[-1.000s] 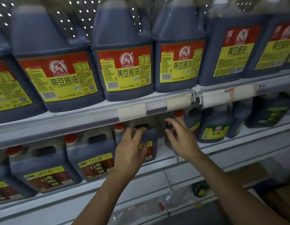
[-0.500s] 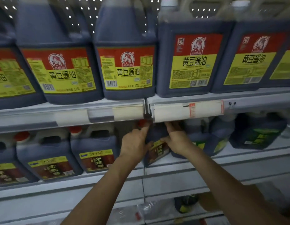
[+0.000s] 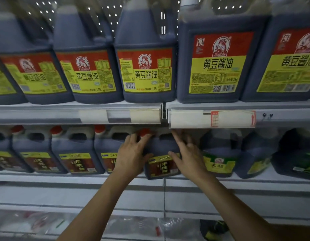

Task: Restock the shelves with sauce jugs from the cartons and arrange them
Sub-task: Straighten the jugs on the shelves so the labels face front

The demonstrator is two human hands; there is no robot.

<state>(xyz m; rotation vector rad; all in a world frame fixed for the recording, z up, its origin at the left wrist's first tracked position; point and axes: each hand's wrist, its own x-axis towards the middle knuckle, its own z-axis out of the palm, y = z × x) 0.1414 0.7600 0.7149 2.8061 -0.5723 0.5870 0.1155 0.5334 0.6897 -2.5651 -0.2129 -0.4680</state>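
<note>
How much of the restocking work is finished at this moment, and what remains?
Done: the upper shelf is lined with soy sauce jugs, and red-capped vinegar jugs fill the lower row. In hand: the left hand and right hand hold one vinegar jug by its sides at the shelf edge. Left: setting it in line. No cartons are visible, so remaining stock is unknown.

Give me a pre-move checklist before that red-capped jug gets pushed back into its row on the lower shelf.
1. Both hands on the jug: ok. Left hand and right hand grip the sides of the red-capped vinegar jug.
2. Label facing out: ok.
3. Jug upright: ok, roughly.
4. Jug in line with the row: not ok; its base overhangs the lower shelf edge, ahead of the neighbouring red-capped jug.
5. Room behind it: cannot tell.
6. Clearance from the green-labelled jug on the right: cannot tell, the right hand hides it.
</note>
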